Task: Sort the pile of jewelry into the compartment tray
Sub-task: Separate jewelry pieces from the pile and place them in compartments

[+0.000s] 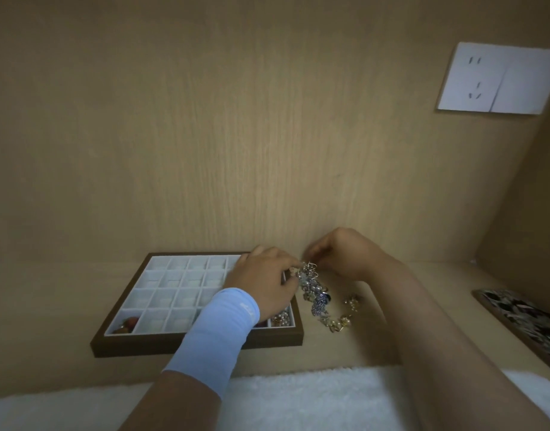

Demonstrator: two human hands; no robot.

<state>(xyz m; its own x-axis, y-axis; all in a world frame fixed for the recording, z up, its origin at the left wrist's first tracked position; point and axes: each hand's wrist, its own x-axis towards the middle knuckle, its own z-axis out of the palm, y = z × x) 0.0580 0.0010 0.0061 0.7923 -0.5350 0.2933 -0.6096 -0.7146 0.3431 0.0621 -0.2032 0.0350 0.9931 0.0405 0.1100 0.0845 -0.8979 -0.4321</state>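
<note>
Yr left hand (264, 284) & right hand (339, 253) both pinching jewelry pile (317, 298); strands look tangled under yr fingers (286, 266), so yank & the clump drags.

The scene was dim and warm-toned, evenly lit with no lamp in view. The light probably came from above and behind the wearer, since soft shadow pooled beside the right forearm (423, 321) and under the front edge of the tray (199, 343). The corners fell off into darker brown. No glare showed, only small glints on the pile of jewelry (320, 297), a soft tangle whose single pieces were hard to tell apart. The whole picture was slightly soft and grainy. Wide-angle bending skewed the wall socket (497, 79) and smeared the patterned object (522, 318) at the right edge. The white fleece (298, 396) was the brightest patch.
</note>
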